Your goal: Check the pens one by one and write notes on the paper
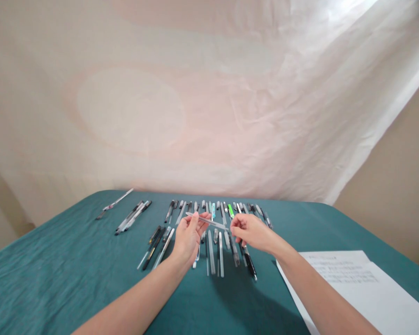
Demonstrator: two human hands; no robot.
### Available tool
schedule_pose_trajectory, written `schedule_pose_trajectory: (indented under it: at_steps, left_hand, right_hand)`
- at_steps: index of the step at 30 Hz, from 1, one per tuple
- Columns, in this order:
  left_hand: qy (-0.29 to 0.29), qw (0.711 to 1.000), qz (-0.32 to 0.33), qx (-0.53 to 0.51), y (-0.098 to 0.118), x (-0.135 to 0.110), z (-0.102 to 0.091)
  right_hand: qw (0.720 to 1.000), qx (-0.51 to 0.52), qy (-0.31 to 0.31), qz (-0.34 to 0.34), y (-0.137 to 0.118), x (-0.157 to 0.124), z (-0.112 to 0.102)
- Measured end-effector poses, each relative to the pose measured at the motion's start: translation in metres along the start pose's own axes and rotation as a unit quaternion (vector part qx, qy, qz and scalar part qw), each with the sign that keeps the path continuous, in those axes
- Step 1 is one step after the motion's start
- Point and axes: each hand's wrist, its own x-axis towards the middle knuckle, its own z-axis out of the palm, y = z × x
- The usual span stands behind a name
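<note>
My left hand (pixel 189 235) pinches a clear pen barrel (pixel 211 222) between thumb and fingers, above the rows of pens. The barrel slants down to the right, toward my right hand (pixel 248 229). My right hand is closed, its fingertips curled beside the barrel's right end. Whether those fingers touch the barrel or hold a small part cannot be made out. Below the hands lie several clear pen barrels (pixel 211 253) and a black pen (pixel 249 263). Left of my left hand are a white pen (pixel 164 249) and dark pens (pixel 154 246).
A back row of pens and caps includes a bright green piece (pixel 231 211). More pens (pixel 132 217) lie in a group at the left, with a single pen (pixel 115 203) beyond them. White paper sheets (pixel 352 298) with writing rest at the right on the green tablecloth (pixel 73 279).
</note>
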Motion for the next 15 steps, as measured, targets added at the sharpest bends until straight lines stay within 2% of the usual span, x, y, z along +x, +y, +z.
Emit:
schedule_pose_trajectory:
  at_steps: [5,9,15]
  left_hand:
    - [0.011,1.0,-0.012,-0.006,-0.001,0.004,-0.004]
    - [0.003,0.999,-0.037,-0.005,-0.007,0.001,-0.005]
    - [-0.043,0.995,-0.085,0.01,-0.019,-0.015,0.0]
  right_hand:
    - [0.995,-0.096,0.012,-0.024,0.0,-0.001,-0.022]
    - [0.984,-0.167,0.063,-0.003,0.02,0.001,-0.035]
    - [0.97,-0.203,0.133,-0.018,0.059,-0.017,-0.015]
